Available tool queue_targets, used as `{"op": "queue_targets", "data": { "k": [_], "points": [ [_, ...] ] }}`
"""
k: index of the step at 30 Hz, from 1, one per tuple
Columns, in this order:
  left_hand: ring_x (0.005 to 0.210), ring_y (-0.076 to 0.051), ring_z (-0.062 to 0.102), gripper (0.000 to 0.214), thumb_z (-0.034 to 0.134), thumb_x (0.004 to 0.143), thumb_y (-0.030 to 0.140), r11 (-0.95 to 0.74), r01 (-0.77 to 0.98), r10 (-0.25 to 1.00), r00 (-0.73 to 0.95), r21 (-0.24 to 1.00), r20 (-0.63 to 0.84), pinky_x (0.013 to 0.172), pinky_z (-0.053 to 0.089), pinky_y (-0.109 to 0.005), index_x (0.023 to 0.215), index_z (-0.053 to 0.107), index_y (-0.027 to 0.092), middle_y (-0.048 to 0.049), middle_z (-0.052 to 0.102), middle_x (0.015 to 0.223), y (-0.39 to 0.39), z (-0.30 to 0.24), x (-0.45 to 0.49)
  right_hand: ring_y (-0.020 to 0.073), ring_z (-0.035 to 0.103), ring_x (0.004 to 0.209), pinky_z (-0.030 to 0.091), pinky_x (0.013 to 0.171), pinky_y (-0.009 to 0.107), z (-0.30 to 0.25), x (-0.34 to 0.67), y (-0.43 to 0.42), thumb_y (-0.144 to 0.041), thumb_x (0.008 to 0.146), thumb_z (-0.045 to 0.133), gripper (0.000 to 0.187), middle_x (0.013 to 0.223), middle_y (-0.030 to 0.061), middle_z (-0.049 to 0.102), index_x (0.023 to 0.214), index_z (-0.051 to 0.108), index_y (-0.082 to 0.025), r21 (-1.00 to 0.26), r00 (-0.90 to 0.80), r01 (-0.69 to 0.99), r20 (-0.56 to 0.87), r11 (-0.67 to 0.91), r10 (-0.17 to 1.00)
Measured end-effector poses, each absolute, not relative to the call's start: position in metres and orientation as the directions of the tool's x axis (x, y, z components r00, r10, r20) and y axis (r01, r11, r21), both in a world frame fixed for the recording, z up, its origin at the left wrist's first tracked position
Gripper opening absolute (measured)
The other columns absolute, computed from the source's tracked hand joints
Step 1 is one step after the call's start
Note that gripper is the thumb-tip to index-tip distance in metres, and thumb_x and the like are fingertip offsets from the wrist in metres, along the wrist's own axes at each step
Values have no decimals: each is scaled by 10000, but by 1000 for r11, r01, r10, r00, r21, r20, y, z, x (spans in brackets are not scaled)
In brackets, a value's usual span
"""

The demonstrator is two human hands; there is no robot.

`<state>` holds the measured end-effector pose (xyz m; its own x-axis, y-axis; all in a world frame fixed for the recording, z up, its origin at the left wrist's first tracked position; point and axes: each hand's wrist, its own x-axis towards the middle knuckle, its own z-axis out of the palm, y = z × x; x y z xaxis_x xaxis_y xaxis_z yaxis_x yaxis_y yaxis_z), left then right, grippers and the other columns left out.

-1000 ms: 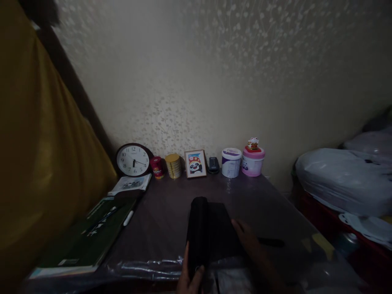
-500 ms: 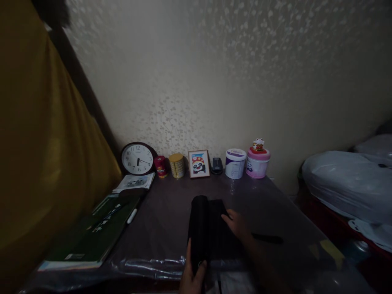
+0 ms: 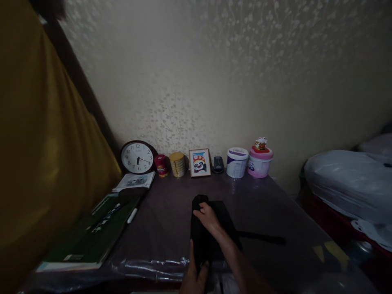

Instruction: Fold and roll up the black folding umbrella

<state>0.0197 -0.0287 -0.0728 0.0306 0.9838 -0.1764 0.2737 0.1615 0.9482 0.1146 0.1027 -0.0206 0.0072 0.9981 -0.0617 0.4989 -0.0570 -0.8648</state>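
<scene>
A black cloth roll (image 3: pixel 199 232), its exact kind too dark to make out, lies lengthwise on the table near its front edge. From its right side a flat black flap (image 3: pixel 223 216) spreads out, and a narrow black strap (image 3: pixel 263 237) runs right from the flap. My left hand (image 3: pixel 196 275) is closed round the roll's near end, thumb on top beside a small pale ring. Reaching across the flap, my right hand (image 3: pixel 207 215) grips the far end of the roll with its fingers curled over the top.
On the left lie a green book (image 3: pixel 101 228), a white pen (image 3: pixel 132 215) and a booklet (image 3: pixel 133 180). Along the wall stand a clock (image 3: pixel 137 157), red tin (image 3: pixel 161 165), yellow tin (image 3: pixel 177 164), panda picture (image 3: pixel 200 162), dark device (image 3: pixel 218 164) and two tubs (image 3: pixel 237 163), one topped by a figurine (image 3: pixel 261 143).
My right hand has moved left from the flap's right edge onto the far end of the roll. The strap shows more fully. My left hand keeps its place.
</scene>
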Motion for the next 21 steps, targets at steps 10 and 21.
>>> {"op": "queue_targets", "data": {
  "k": [10,21],
  "points": [
    [1242,-209,382,812,382,748,510,216,376,969,30,901,-245,1023,270,-287,1349,143,20,-200,413,1322,-30,-75,7,190,628,867,405,673,246,-7,92,94,-294,763,502,307,882,76,688,1038,560,-170,-549,-82,834,-26,54,996],
    [1007,-228,540,473,425,770,355,-114,825,984,17,554,177,822,431,-326,1212,472,193,-125,512,1167,-39,-55,6,149,625,806,384,687,222,-2,91,83,-285,817,436,223,750,15,694,899,631,-215,-527,-193,832,17,173,981]
  ]
}}
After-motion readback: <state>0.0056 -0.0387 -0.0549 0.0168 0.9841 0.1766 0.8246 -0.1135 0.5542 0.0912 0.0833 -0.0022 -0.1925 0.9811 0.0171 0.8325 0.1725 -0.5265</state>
